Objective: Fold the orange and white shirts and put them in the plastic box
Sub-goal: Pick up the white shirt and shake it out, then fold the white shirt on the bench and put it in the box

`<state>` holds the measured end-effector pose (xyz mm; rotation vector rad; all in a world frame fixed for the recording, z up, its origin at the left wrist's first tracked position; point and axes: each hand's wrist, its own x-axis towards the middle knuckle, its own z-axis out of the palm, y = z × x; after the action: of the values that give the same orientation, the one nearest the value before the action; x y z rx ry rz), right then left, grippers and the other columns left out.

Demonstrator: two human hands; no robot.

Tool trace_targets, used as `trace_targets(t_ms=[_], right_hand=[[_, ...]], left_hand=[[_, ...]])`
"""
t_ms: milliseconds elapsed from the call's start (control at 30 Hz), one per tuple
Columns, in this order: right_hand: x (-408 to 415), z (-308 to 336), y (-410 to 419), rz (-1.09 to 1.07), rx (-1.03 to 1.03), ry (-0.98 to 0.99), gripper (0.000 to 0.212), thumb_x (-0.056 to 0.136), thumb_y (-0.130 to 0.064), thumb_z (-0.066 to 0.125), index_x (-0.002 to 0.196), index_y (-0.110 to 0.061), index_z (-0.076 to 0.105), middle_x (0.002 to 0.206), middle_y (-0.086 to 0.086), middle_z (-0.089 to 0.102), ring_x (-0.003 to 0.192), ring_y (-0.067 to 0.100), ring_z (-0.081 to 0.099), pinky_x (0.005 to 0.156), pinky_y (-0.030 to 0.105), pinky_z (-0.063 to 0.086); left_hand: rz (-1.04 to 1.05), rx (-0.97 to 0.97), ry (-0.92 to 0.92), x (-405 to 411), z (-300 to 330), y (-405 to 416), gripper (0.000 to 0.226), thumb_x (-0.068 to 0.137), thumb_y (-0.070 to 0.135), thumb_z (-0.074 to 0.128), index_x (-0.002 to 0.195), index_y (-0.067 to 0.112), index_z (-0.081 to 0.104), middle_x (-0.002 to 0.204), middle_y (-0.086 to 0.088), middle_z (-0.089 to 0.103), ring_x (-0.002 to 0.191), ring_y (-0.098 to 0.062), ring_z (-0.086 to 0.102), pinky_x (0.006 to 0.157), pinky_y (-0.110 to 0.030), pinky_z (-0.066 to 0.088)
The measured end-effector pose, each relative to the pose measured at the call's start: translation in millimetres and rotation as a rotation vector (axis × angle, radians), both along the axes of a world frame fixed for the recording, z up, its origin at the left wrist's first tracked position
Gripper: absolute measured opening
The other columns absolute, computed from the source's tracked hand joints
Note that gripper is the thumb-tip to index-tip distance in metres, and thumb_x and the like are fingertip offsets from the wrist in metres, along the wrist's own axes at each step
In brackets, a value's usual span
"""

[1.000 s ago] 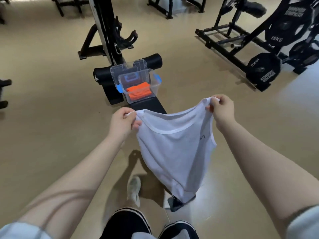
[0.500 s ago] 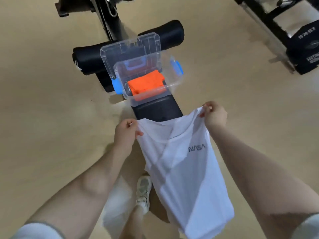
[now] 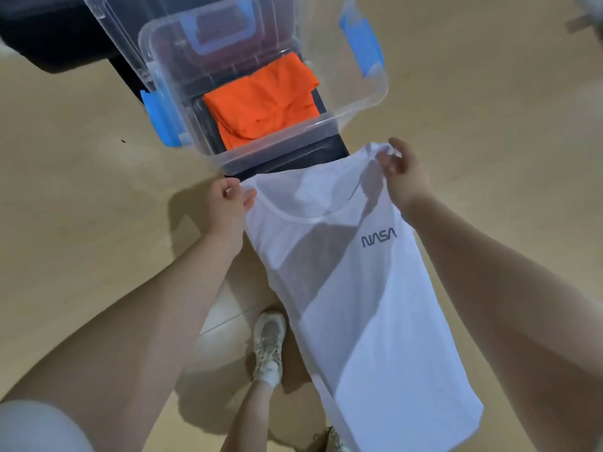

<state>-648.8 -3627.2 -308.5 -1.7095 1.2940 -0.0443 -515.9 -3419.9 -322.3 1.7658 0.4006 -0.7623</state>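
Observation:
A white sleeveless shirt (image 3: 365, 308) with a small NASA logo hangs spread out in front of me, its hem trailing toward the lower right. My left hand (image 3: 226, 203) pinches its left shoulder strap and my right hand (image 3: 403, 171) pinches the right one. Just beyond the hands stands a clear plastic box (image 3: 326, 125) with blue latches, on a black padded bench. The folded orange shirt (image 3: 264, 99) lies inside it. The box's clear lid (image 3: 107, 17) leans up behind it.
The black bench (image 3: 52, 47) runs away at the upper left, its pad showing under the box. Tan gym floor (image 3: 81, 207) lies all around. My shoe (image 3: 269, 340) and leg stand on the floor below the shirt.
The view has tilted down and closed in on the box, so the gym machines have left the frame. The shirt, first seen from its plain side, now shows the NASA logo and lies flatter.

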Motion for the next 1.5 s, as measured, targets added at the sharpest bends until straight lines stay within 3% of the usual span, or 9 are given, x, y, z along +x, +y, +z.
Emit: trace_targets(t_ms=[100,200,333,533,733,1067,1200,1333,1500], right_hand=[[-19,-8,20,0.176,0.045,0.104,0.063,0.095,-0.010,0.039,0.150,-0.024,0.011,0.137,0.010,0.051,0.125,0.022,0.048,0.097,0.027,0.037],[-61,-16,70,0.443,-0.236,0.245,0.054,0.091,-0.015,0.034,0.144,-0.014,0.032,0.142,0.013,0.046,0.128,0.031,0.047,0.101,0.037,0.039],[-120,-37,138,0.848,-0.302,0.341,0.058,0.083,-0.021,0.032,0.137,-0.003,0.042,0.146,0.019,0.040,0.131,0.037,0.044,0.107,0.046,0.037],[-197,-50,153,0.998,-0.391,0.538,0.063,0.091,-0.038,0.033,0.148,-0.014,0.020,0.157,0.003,0.021,0.143,0.025,0.027,0.113,0.045,0.029],[-278,-38,116,0.683,-0.135,0.697,0.061,0.098,-0.033,0.029,0.150,-0.022,-0.001,0.159,0.001,-0.009,0.147,0.024,0.005,0.115,0.043,0.015],[-413,13,116,0.324,0.116,0.407,0.056,0.098,-0.035,0.035,0.144,-0.003,0.028,0.152,0.014,0.029,0.142,0.024,0.025,0.113,0.033,0.020],[-463,8,127,0.303,0.232,0.413,0.054,0.096,-0.031,0.041,0.144,-0.009,0.030,0.148,0.015,0.035,0.134,0.029,0.037,0.109,0.037,0.030],[-495,-12,139,0.302,0.290,0.494,0.053,0.096,-0.021,0.041,0.145,-0.008,0.026,0.149,0.015,0.033,0.134,0.030,0.036,0.107,0.037,0.032],[-503,-33,146,0.174,0.385,0.388,0.058,0.098,-0.017,0.039,0.149,-0.015,0.012,0.155,0.009,0.025,0.139,0.028,0.030,0.109,0.037,0.029]], left_hand=[[-0.290,0.139,-0.168,-17,-13,8,0.053,0.094,0.007,0.043,0.143,0.017,0.027,0.145,-0.008,0.037,0.118,-0.020,0.050,0.097,-0.028,0.042],[-0.697,0.176,-0.363,-65,-14,21,0.058,0.093,-0.003,0.037,0.146,0.014,0.021,0.159,-0.002,0.002,0.142,-0.014,0.020,0.105,-0.018,0.029],[-1.310,0.229,-0.480,-140,-21,39,0.054,0.093,0.005,0.040,0.144,0.018,0.030,0.158,-0.003,-0.001,0.147,-0.021,0.001,0.117,-0.036,0.002],[-1.460,0.536,-0.469,-181,-39,70,0.065,0.095,0.025,0.037,0.149,0.028,0.001,0.157,-0.002,-0.019,0.144,-0.024,-0.018,0.116,-0.039,-0.009],[-1.284,0.660,-0.367,-200,-34,71,0.064,0.096,0.023,0.035,0.149,0.020,-0.002,0.157,-0.004,-0.018,0.145,-0.022,-0.014,0.117,-0.036,-0.001],[-0.866,0.427,-0.307,-359,-10,122,0.051,0.092,0.022,0.043,0.138,0.004,0.031,0.143,-0.017,0.037,0.123,-0.036,0.043,0.101,-0.045,0.040],[-0.470,0.450,-0.048,-435,-3,152,0.050,0.096,0.020,0.041,0.142,0.005,0.030,0.146,-0.014,0.036,0.135,-0.030,0.034,0.111,-0.037,0.029],[-0.428,0.474,0.162,-488,-10,176,0.048,0.099,0.030,0.034,0.145,0.014,0.028,0.151,-0.007,0.032,0.134,-0.027,0.036,0.106,-0.037,0.030],[-0.182,0.322,0.303,-516,-31,176,0.031,0.099,0.031,0.031,0.116,0.016,0.053,0.114,-0.005,0.053,0.103,-0.022,0.052,0.091,-0.037,0.042]])
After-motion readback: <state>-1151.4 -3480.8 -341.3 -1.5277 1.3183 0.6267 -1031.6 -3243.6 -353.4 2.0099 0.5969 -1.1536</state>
